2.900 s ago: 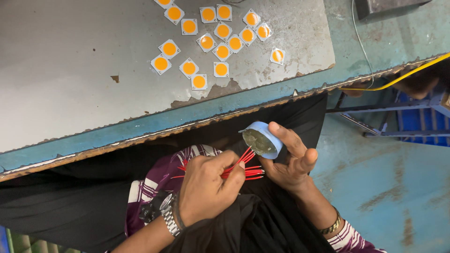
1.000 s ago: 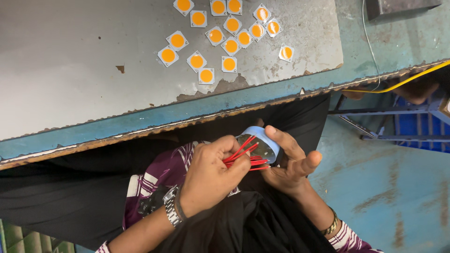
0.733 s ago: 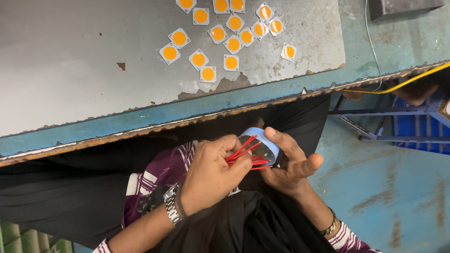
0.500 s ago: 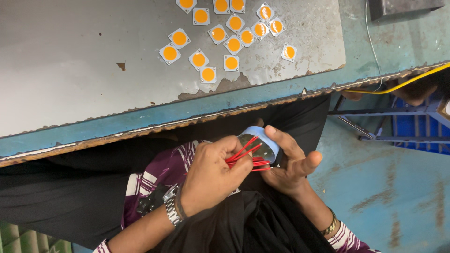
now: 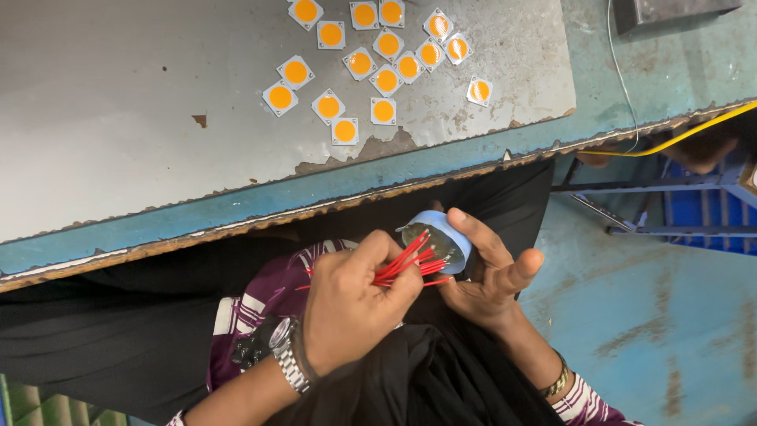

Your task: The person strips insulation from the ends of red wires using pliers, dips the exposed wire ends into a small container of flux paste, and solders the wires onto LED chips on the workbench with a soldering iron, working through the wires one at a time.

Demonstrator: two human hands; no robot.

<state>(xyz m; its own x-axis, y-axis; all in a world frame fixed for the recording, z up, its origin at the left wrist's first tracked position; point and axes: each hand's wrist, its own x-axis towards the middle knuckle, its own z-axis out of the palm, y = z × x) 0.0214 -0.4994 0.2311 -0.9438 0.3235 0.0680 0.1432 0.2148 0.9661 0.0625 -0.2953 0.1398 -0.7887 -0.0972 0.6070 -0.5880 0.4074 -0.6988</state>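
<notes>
Low in the frame, just right of centre, the left hand (image 5: 347,312) is closed around a bundle of thin red wires (image 5: 406,264), pinching them between thumb and fingers so that their free ends fan out toward the right hand (image 5: 489,276). That hand cups a small round blue container (image 5: 440,241), fingers curled about its wall and thumb extended; the wire tips rest at or over its open mouth. The wires appear light, slender and springy; they would likely splay or slip if held loosely, so a firm pinch near mid-length, as shown, seems soundest. The container looks light and rigid, best gripped around its side wall. Its contents cannot be made out. A metal wristwatch (image 5: 285,364) sits on the left wrist, a bangle (image 5: 557,383) on the right. Farther up, past the chipped blue edge of the worktable (image 5: 236,221), small white squares with orange discs (image 5: 371,59) lie scattered at upper centre on the grey top.
</notes>
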